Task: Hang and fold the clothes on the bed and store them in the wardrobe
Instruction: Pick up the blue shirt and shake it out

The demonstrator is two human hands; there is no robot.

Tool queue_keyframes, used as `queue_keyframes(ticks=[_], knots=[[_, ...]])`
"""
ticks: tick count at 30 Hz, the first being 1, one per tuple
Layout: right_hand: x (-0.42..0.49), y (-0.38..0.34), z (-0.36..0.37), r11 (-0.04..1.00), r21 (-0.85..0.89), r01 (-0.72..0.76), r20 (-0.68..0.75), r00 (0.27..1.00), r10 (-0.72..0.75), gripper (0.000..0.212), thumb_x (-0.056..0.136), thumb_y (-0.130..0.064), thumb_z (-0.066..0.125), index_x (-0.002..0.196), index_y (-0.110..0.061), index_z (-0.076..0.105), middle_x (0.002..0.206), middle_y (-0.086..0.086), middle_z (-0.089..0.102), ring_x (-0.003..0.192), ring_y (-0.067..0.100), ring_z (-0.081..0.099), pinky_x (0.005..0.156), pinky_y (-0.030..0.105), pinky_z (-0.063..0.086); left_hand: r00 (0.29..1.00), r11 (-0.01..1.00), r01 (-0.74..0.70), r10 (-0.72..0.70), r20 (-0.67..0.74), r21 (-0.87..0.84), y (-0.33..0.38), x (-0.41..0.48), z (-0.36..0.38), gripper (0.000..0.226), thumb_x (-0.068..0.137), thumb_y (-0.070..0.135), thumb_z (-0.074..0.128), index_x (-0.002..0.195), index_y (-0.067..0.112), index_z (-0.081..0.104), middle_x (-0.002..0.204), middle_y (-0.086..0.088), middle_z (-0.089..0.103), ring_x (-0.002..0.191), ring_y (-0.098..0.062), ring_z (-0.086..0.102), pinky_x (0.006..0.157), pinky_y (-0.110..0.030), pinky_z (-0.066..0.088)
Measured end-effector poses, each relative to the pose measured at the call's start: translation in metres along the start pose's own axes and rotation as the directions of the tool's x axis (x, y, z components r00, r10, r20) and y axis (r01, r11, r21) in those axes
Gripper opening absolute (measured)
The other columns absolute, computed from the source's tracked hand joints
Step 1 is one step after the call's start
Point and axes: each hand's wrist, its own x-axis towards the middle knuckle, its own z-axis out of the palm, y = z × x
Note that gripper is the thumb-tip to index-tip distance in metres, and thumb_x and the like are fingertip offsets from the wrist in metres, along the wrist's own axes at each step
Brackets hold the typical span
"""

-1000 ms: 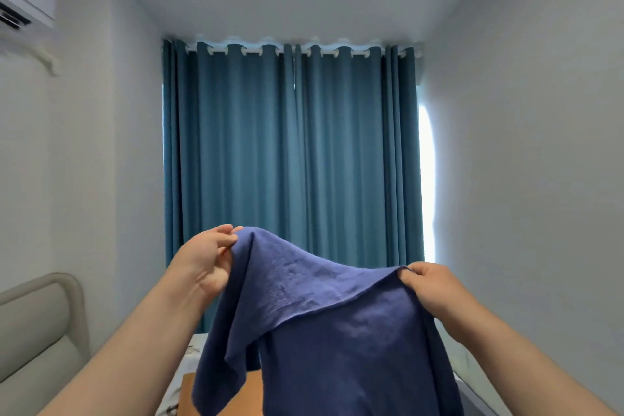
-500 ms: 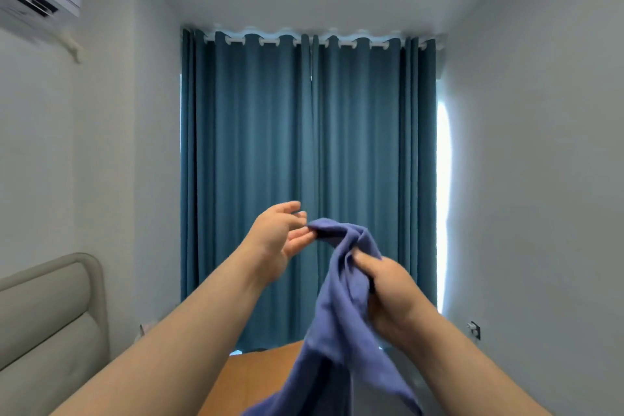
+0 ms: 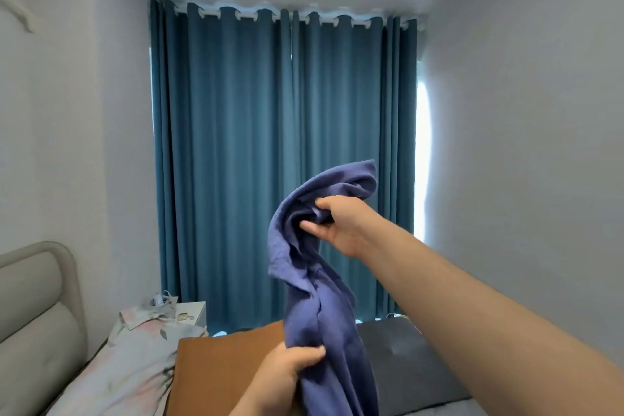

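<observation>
Left hand (image 3: 287, 376) is down low, under the bottom of the curtain (image 3: 236, 162) and near its middle. Its fingers are curled tight round the lower part of the blue shirt (image 3: 320, 297).

The blue shirt hangs in the air in front of the right half of the curtain. It is bunched up like a long, twisty rope. It goes from the top hand down past the bottom of the curtain. I cannot tell which part is a sleeve or the neck.

Right hand (image 3: 341, 224) is up high, in front of the right half of the curtain. Its thumb and fingers pinch the top of the shirt.

A second ago both hands were up high and held the shirt wide open, one hand at each side. Then the hands came together. Now the left hand has let go of the top and gone down to grab the shirt lower.

I think the person is turning the shirt about to find its shape. It is not folded yet, and it is not on a hanger. No wardrobe shows.

Below the curtain's left side lies a flowery pillow (image 3: 135, 358). Below its middle is a brown cover (image 3: 223, 365). Below its right side is a dark grey cushion (image 3: 405, 358).
</observation>
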Motion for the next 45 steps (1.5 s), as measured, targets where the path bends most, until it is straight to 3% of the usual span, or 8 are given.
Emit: queue_keyframes(ticks=[5,10,15,21,28,33,37,45], knots=[[-0.028,0.042,-0.048,0.901,-0.382,-0.207,0.042,0.970,0.240,0.036,0.098,-0.019,0.054,0.130,-0.003,0.045,0.141,0.025,0.042,0.095,0.036,0.062,0.085,0.043,0.054,0.931,0.880,0.142,0.037,0.364,-0.453,0.021,0.006,-0.009,0.051,0.087,0.013,0.041,0.133,-0.006,0.050,0.131,-0.029,0.055,0.122,-0.040,0.054,0.105,-0.051,0.039],[-0.106,0.104,-0.091,0.883,-0.413,-0.223,0.140,0.943,0.303,0.035,0.105,-0.028,0.039,0.116,-0.014,0.069,0.111,-0.001,0.071,0.103,0.011,0.065,0.088,0.028,0.052,0.964,0.760,0.203,-0.045,0.261,-0.617,0.038,0.026,-0.030,0.061,0.088,0.027,0.046,0.144,0.002,0.040,0.141,-0.023,0.048,0.124,-0.035,0.053,0.096,-0.051,0.049],[-0.156,0.176,-0.092,0.716,-0.683,-0.147,-0.022,0.983,0.180,0.030,0.095,-0.035,0.057,0.125,-0.033,0.061,0.123,-0.022,0.064,0.109,-0.009,0.058,0.085,0.005,0.044,0.989,0.716,0.115,-0.016,0.148,-0.689,0.040,0.041,-0.042,0.021,0.076,0.004,0.057,0.094,-0.004,0.061,0.069,-0.016,0.068,0.052,-0.022,0.068,0.042,-0.034,0.056],[-0.151,0.201,-0.100,0.818,-0.545,-0.184,0.120,0.948,0.294,0.032,0.097,-0.015,0.059,0.128,-0.022,0.061,0.118,-0.017,0.069,0.115,-0.007,0.058,0.087,0.009,0.044,0.942,0.458,0.324,-0.071,0.329,-0.828,0.044,0.057,-0.068,0.030,0.089,0.009,0.042,0.069,-0.008,0.059,0.058,-0.009,0.058,0.045,-0.008,0.048,0.055,-0.023,0.048],[-0.120,0.188,-0.107,0.960,-0.180,-0.213,0.135,0.962,0.239,0.040,0.082,-0.018,0.065,0.120,-0.005,0.066,0.124,0.019,0.066,0.118,0.035,0.061,0.101,0.047,0.044,0.993,0.804,0.030,-0.090,-0.072,-0.594,0.037,0.082,-0.103,0.033,0.095,0.025,0.044,0.104,-0.002,0.060,0.093,-0.017,0.068,0.082,-0.032,0.066,0.074,-0.046,0.049],[-0.099,0.186,-0.097,0.676,-0.663,-0.320,0.058,0.879,0.472,0.044,0.092,-0.050,0.052,0.112,-0.016,0.069,0.113,0.005,0.069,0.093,0.017,0.063,0.083,0.032,0.051,0.989,0.851,0.149,-0.128,0.077,-0.504,0.018,0.077,-0.120,0.041,0.081,0.028,0.055,0.106,-0.003,0.068,0.104,-0.022,0.069,0.091,-0.037,0.069,0.077,-0.043,0.053],[-0.083,0.204,-0.058,0.938,-0.311,-0.150,0.138,0.970,0.201,0.042,0.095,-0.047,0.053,0.134,-0.032,0.048,0.127,-0.009,0.064,0.112,0.008,0.063,0.092,0.029,0.051,0.962,0.855,0.228,-0.124,0.243,-0.465,0.008,0.065,-0.112,0.039,0.079,0.022,0.055,0.104,-0.004,0.069,0.107,-0.026,0.068,0.099,-0.040,0.066,0.085,-0.048,0.055],[-0.063,0.202,-0.048,0.987,-0.153,-0.046,-0.018,0.999,0.044,0.029,0.102,-0.017,0.043,0.113,-0.016,0.070,0.111,0.009,0.073,0.103,0.022,0.069,0.082,0.038,0.053,0.965,0.951,0.242,-0.215,0.153,-0.194,0.012,0.059,-0.130,0.044,0.079,0.007,0.053,0.119,-0.010,0.062,0.121,-0.031,0.061,0.110,-0.042,0.061,0.100,-0.048,0.044]])
